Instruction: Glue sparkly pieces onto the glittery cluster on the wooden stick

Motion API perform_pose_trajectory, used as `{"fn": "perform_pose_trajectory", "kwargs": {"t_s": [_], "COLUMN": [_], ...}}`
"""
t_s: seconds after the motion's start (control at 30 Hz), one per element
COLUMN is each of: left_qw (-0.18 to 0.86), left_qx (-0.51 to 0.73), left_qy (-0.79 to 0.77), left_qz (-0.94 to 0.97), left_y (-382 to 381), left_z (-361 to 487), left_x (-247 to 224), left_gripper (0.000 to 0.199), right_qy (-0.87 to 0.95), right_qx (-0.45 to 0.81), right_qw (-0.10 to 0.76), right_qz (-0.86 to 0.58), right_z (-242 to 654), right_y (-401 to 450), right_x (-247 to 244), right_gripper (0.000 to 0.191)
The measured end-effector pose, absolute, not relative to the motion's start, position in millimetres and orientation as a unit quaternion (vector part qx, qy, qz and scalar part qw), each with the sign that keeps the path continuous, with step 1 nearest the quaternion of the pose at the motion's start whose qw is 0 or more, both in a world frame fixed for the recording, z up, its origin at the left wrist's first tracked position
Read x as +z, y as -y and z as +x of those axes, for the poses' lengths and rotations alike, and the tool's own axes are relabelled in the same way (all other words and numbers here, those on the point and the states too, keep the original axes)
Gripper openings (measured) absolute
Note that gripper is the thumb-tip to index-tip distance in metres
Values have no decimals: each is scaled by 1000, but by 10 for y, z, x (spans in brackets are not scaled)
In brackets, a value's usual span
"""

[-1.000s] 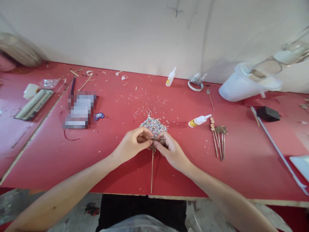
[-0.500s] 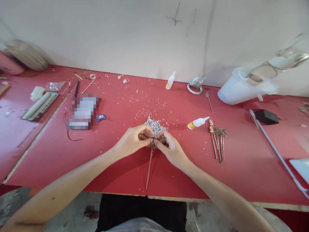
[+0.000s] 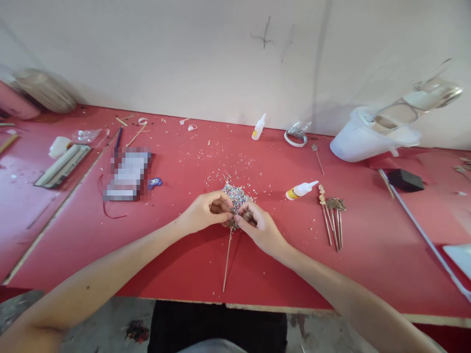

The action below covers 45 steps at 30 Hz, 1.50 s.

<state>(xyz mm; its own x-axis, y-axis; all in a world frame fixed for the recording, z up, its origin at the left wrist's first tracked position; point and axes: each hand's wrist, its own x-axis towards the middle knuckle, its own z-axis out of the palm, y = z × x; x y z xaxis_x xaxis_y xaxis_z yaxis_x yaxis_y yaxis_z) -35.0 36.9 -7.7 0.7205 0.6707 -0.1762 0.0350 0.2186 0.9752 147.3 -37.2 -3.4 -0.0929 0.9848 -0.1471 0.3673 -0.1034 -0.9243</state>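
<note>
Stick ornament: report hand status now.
Both hands, left and right, closed on ornament's head. Stick points toward table edge. Multicolored chips lie just beyond fingers; glue bottle off right.

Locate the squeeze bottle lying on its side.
In the head view, the squeeze bottle lies on the red table, beyond and to the right of the right hand, its nozzle beside the ornament-topped sticks.

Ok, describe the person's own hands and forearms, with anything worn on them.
The left hand and right hand are ungloved, with no watch or bracelet at either wrist. No sleeve shows on the left forearm or right forearm.
</note>
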Motion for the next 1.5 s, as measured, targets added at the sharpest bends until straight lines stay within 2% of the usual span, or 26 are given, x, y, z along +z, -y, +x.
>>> {"fn": "perform_pose_trajectory", "kwargs": {"t_s": [0.6,0.83,1.5], "left_qw": [702,641,667], "left_qx": [270,318,313], "left_qy": [-345,-409,-406], "left_qz": [561,566,540], "left_y": [-276,-176,-181], "left_z": [-297,-235,-237], "left_x": [-83,-46,-52], "left_gripper": [22,20,26], "right_qy": [565,547,526], "right_qx": [449,426,461], "right_qw": [352,385,391], "right_qz": [-596,-609,-598], "right_z": [1469,1424,1442], "right_y": [336,340,329], "right_x": [-55,-74,-90], "right_gripper": [18,17,19]}}
